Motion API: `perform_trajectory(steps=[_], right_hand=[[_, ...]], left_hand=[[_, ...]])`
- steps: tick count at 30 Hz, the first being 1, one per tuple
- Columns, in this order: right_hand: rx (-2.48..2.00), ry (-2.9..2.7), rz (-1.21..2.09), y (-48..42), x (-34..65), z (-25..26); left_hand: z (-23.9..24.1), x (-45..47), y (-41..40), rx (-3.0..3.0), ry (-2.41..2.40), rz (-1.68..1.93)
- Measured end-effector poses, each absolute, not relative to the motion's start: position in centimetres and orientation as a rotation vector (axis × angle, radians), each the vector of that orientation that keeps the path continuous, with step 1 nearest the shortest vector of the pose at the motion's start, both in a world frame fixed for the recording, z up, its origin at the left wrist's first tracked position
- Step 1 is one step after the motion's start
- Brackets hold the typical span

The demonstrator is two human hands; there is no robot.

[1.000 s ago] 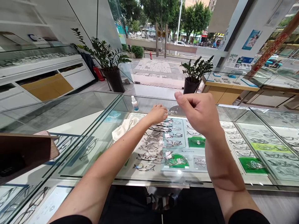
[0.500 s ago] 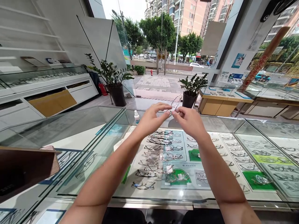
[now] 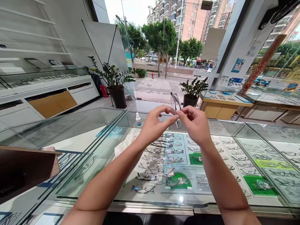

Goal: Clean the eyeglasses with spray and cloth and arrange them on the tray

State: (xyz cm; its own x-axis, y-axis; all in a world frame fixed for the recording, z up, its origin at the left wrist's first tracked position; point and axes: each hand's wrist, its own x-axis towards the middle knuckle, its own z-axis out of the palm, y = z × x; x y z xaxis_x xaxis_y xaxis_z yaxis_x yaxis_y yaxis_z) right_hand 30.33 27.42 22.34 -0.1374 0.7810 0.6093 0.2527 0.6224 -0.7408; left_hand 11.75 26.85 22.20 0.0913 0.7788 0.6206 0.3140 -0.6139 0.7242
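Observation:
A pair of eyeglasses (image 3: 175, 100) with a thin frame is held up over the far side of the glass display case (image 3: 127, 195). My left hand (image 3: 157, 121) pinches it from the left, thumb and fingers closed on it. From the right, my right hand (image 3: 195, 122) grips it too, thumb tip close to the left thumb. The glasses stand on edge, one rim rising above my fingers and part hanging below. My fingers hide the middle of the frame. Below my hands, several rows of eyeglasses (image 3: 146, 177) lie in the case.
A small white bottle (image 3: 138, 120) stands on the glass left of my hands. A white cloth (image 3: 123, 146) lies nearby. A brown box-like object (image 3: 25, 175) juts in at left. Potted plants (image 3: 118, 93) stand beyond the counter.
The eyeglasses have turned between my hands and now stand upright, showing more clearly above and below my fingers. My right hand has shifted slightly right; the view has tilted up a little.

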Motion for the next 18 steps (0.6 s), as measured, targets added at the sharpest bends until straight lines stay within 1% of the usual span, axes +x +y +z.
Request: perform_trajectory(steps=[9,18], right_hand=[[-0.846,-1.714,0.618,27.1,30.6,22.7],[-0.929,-1.762,0.447,27.4,31.0,22.7]], left_hand=[[21.5,11.8,27.7,1.751,0.847,1.544],[21.3,11.4,28.4,1.797,0.862,1.574]])
